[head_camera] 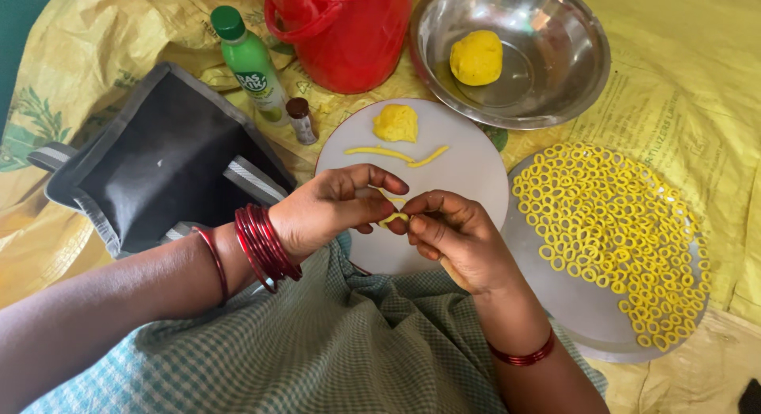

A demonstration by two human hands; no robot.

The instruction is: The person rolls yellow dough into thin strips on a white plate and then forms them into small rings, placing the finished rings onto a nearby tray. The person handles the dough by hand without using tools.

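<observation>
Your left hand (329,208) and right hand (456,238) pinch a thin yellow dough strip (394,217) between fingertips, above the white round board (468,164). A green-capped bottle (252,63) with a white label stands beside the red bucket (345,35).

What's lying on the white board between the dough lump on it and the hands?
In the head view, two thin rolled dough strips lie on the white board, between the dough lump and the hands.
</observation>
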